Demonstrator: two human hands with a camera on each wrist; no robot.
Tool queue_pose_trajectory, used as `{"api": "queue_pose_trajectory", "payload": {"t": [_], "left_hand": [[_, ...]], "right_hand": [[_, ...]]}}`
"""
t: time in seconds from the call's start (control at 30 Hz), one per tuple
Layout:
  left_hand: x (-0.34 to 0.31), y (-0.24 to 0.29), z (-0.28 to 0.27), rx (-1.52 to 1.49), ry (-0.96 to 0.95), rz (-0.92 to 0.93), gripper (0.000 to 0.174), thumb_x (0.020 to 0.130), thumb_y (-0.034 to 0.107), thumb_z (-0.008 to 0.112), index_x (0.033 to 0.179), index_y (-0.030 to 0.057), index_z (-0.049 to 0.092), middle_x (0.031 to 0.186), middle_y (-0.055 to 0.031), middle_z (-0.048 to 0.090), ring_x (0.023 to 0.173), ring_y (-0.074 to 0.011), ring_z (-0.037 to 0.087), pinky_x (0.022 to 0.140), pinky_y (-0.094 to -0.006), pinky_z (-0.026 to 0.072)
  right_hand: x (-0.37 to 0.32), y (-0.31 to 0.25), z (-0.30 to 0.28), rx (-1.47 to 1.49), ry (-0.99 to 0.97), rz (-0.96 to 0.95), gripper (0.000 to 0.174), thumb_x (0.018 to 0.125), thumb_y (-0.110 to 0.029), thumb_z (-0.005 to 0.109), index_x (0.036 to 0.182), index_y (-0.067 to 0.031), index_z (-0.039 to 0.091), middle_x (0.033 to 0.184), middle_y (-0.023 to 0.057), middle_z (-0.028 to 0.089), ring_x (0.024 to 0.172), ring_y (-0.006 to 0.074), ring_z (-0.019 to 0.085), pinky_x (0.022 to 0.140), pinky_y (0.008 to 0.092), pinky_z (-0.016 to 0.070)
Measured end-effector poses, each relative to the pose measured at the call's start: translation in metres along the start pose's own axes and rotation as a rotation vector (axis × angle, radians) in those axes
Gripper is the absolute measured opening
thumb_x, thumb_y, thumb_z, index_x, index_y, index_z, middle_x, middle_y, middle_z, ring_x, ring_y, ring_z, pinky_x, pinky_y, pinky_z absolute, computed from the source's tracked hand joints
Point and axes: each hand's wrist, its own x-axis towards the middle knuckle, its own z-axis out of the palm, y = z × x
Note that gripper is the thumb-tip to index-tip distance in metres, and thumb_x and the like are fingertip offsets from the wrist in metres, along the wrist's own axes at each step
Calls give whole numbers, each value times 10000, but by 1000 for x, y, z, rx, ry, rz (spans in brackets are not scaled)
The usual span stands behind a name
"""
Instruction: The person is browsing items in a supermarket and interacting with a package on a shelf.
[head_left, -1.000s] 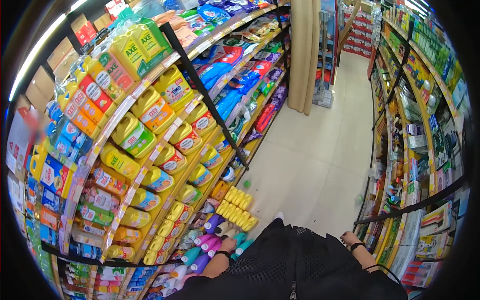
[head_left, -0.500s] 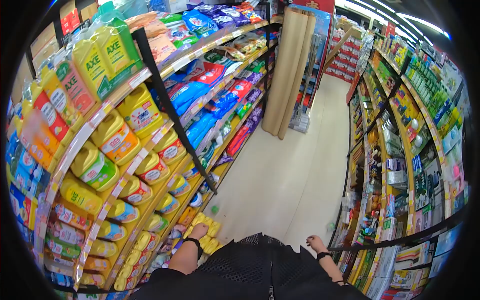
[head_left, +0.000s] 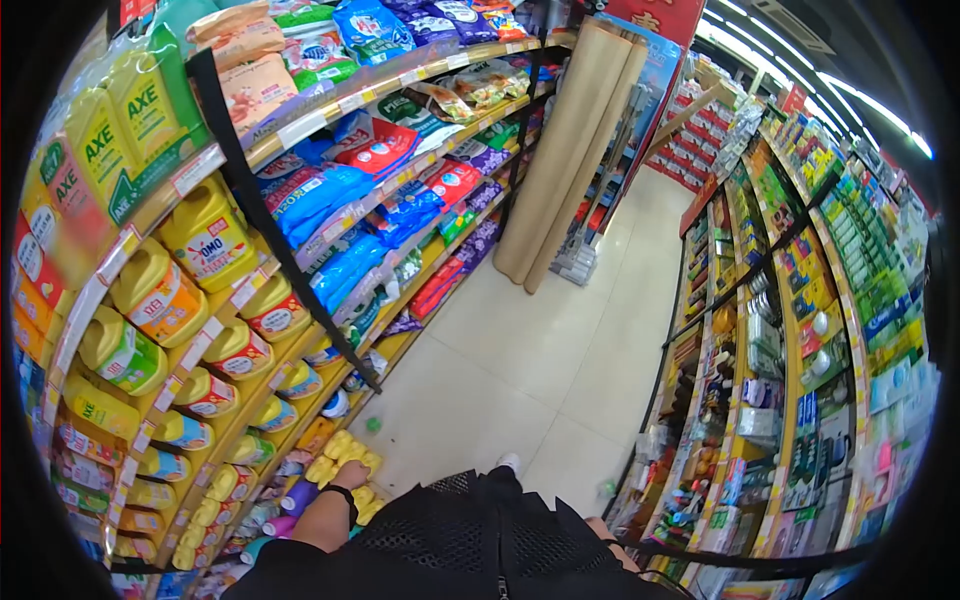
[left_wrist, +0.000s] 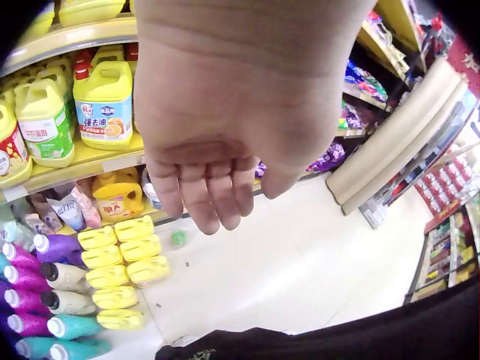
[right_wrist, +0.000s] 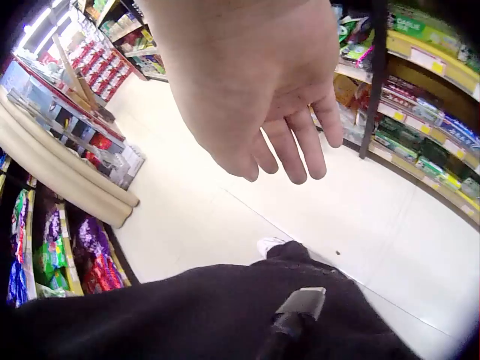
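My left hand (head_left: 350,474) hangs at my side with its fingers loosely bent and holds nothing. In the head view it overlaps the yellow jugs (head_left: 338,447) that stand on the floor by the left shelf. The left wrist view shows these jugs (left_wrist: 108,277) below and to the left of the hand, beside purple, magenta and teal bottles (left_wrist: 75,326). On my other side, the right hand (right_wrist: 262,105) hangs over the pale floor, fingers relaxed and the palm bare. Only part of the right hand (head_left: 598,527) shows past my dark jacket in the head view.
Shelves of yellow detergent jugs (head_left: 205,235) and bagged detergent (head_left: 375,140) line the left side. Tall beige rolls (head_left: 575,150) stand at that shelf's far end. Packed shelves (head_left: 790,330) run along the right. Between them stretches a tiled floor (head_left: 500,370) with a small green object (head_left: 373,424).
The view has moved forward along the aisle and turned to the right. My left hand has swung forward from beside the purple bottles; the right hand has swung back partly behind the jacket.
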Motion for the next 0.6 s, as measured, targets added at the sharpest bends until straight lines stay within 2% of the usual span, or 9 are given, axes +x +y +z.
{"api": "queue_pose_trajectory", "payload": {"t": [0.03, 0.07, 0.17, 0.2, 0.33, 0.43, 0.53, 0.57, 0.6], "left_hand": [[5, 22, -3, -120, 28, -132, 284, 702, 250, 495, 699, -17, 591, 672, -191, 586, 648, -313, 570, 615, -379, 450], [11, 51, -10, -238, 56, -264, 279, 700, 246, 498, 689, -18, 589, 643, -178, 585, 620, -300, 570, 598, -371, 449], [46, 77, -9, -287, 130, -264, 285, 704, 247, 501, 715, -19, 601, 617, -157, 587, 599, -270, 579, 591, -356, 449], [57, 84, -7, -293, 152, -260, 286, 705, 247, 501, 723, -19, 604, 622, -158, 589, 604, -266, 582, 593, -354, 450], [95, 133, -2, -301, 195, -267, 293, 715, 257, 505, 732, -16, 610, 641, -149, 600, 616, -269, 586, 598, -352, 452], [113, 163, 17, -351, 244, -269, 296, 716, 265, 508, 732, -13, 608, 647, -144, 603, 622, -269, 588, 601, -359, 453], [107, 177, 32, -307, 197, -281, 294, 717, 267, 507, 738, -10, 605, 643, -140, 603, 621, -265, 588, 601, -363, 454], [101, 180, 35, -276, 167, -288, 293, 717, 267, 506, 741, -8, 604, 640, -139, 602, 619, -264, 588, 601, -364, 454], [94, 176, 37, -285, 170, -329, 292, 717, 266, 505, 739, -8, 604, 638, -140, 601, 620, -262, 588, 600, -362, 455]], "right_hand": [[13, -7, -14, 0, 24, -11, 260, 789, -207, 496, 904, 4, 594, 784, 88, 633, 644, 178, 615, 469, 282, 434], [54, 9, -23, -2, -11, -123, 257, 785, -206, 495, 896, 2, 595, 776, 91, 630, 639, 181, 610, 477, 278, 438], [128, -4, -61, 245, 42, -202, 271, 756, -159, 486, 865, 70, 582, 742, 139, 613, 622, 202, 593, 588, 315, 482], [144, -16, -79, 203, 36, -229, 277, 765, -171, 500, 947, 31, 559, 777, 141, 614, 693, 199, 600, 565, 300, 462], [163, -75, -134, 68, 3, -386, 297, 783, -161, 510, 951, 82, 543, 831, 162, 609, 709, 215, 603, 638, 304, 482], [186, -90, -154, -62, -60, -438, 309, 784, -165, 513, 968, 82, 539, 843, 167, 608, 713, 222, 603, 649, 310, 480], [192, -86, -166, -31, -80, -389, 308, 784, -166, 508, 966, 79, 551, 839, 166, 612, 710, 211, 604, 658, 311, 478], [191, -82, -169, -87, -83, -387, 314, 765, -206, 521, 941, 48, 573, 783, 132, 618, 671, 192, 598, 628, 307, 469], [165, -95, -178, -179, -75, -401, 318, 765, -208, 517, 945, 49, 574, 787, 136, 619, 669, 196, 597, 630, 311, 470]]}}
